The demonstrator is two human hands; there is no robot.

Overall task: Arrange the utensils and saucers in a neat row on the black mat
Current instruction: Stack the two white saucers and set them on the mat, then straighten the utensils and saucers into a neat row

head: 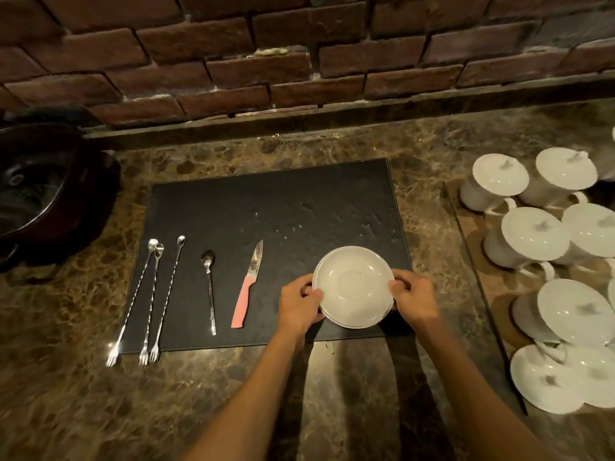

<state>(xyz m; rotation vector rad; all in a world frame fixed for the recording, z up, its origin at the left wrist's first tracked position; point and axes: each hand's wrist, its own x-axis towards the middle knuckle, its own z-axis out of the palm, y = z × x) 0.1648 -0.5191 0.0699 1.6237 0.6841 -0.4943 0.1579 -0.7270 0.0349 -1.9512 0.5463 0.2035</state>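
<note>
A black mat (286,201) lies on the marble counter. Along its front part lie three long twisted bar spoons with fork ends (146,294), a small dark spoon (209,287) and a pink-handled knife (248,287), side by side. To their right is a small stack of white saucers (353,285), near the mat's front right corner. My left hand (299,304) grips the stack's left rim and my right hand (414,297) grips its right rim. Whether the stack rests on the mat or is lifted I cannot tell.
Several white lidded cups (532,234) crowd a glass-topped area at the right. A dark round bowl-like vessel (36,191) stands at the left edge. A brick wall (266,61) with a ledge runs behind the counter (100,410).
</note>
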